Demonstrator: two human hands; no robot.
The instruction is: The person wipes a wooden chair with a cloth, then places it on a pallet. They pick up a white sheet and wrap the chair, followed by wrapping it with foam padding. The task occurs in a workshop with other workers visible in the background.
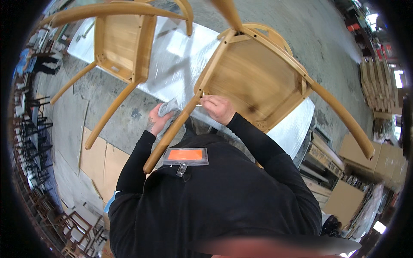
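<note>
An upturned wooden chair (254, 77) lies in front of me, its legs pointing up and outward. Its near-left leg (172, 134) slants down toward my chest. My right hand (217, 108) is at the corner where that leg meets the seat frame, fingers pinched together on something small and pale that I cannot make out. To the left of the leg, my left hand (158, 120) is closed around a grey cloth (168, 107). A second upturned wooden chair (120, 43) rests farther left, with neither hand on it.
Both chairs sit on a table covered in shiny plastic wrap (170, 86). Flat cardboard (101, 161) lies on the floor at left. Rows of dark chairs (32, 137) stand along the far left. Stacked wood (378, 86) and cardboard boxes (365, 157) are at right.
</note>
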